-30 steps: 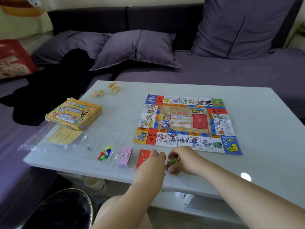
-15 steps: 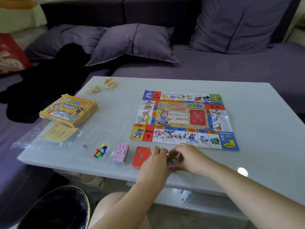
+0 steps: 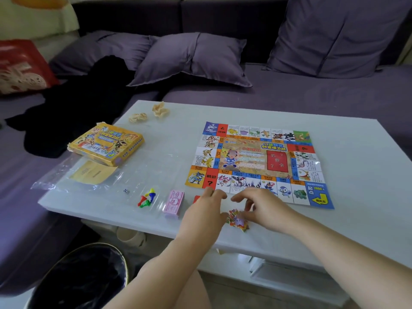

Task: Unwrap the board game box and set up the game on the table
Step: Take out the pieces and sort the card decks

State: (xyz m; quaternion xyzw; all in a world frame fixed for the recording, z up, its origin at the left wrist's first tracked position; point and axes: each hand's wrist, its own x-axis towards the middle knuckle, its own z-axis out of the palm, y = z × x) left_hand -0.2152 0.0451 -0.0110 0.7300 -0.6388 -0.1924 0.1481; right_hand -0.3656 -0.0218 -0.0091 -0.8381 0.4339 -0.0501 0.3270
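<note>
Just inside the near edge of the smooth pale tabletop [image 3: 367, 186], between both grips: small jagged heap of colourful card pieces [image 3: 237, 219]. Left grip [image 3: 205, 210] curled, hold unclear; right grip [image 3: 265, 208] slack, fingers spread beside it. Left of the grips: pink banknote stack [image 3: 174, 202], glossy plastic pawns [image 3: 146, 198]. Beyond: flat printed paper board [image 3: 258, 163], corner marked "2000".

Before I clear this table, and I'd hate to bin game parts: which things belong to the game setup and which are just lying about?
Game: colourful board sheet, yellow cardboard game box, pink stack of play money, coloured plastic pawns, white die, red card deck, pile of colourful pieces, yellow paper leaflet.
Lying about: clear plastic wrap, crumpled beige paper wads, black garment, purple cushions, black bin.
</note>
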